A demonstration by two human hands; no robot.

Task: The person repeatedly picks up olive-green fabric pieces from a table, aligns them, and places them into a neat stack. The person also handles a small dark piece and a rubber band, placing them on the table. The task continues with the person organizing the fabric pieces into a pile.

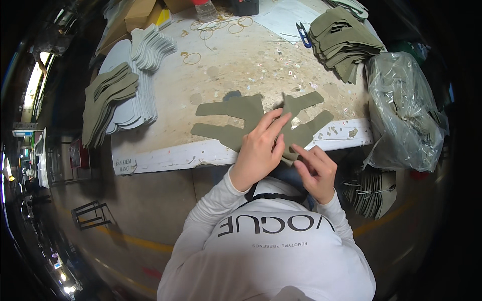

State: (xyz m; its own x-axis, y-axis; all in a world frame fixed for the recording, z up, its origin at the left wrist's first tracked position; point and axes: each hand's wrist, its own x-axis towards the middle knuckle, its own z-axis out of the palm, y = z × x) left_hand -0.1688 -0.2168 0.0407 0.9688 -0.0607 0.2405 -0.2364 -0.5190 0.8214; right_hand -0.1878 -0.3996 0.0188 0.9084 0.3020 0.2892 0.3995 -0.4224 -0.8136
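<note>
Two olive-green cut pieces with strap-like arms lie on the table in front of me, the left piece [221, 133] and the right piece [304, 129]. My left hand [261, 148] rests over their inner edges, fingers stretched toward the right piece, whose upper inner edge stands up. Lower down, my right hand [317, 173] touches the near edge of the right piece with its index fingertip; index finger and thumb are apart. Part of both pieces is hidden under my left hand.
At the left stand stacks of olive pieces [108, 103] and pale grey pieces [145, 65]. Rubber bands [221, 27] lie at the back. Blue-handled thread snips [304, 37] are beside an olive pile [341, 40]. A clear plastic bag [404, 115] hangs at the table's right edge.
</note>
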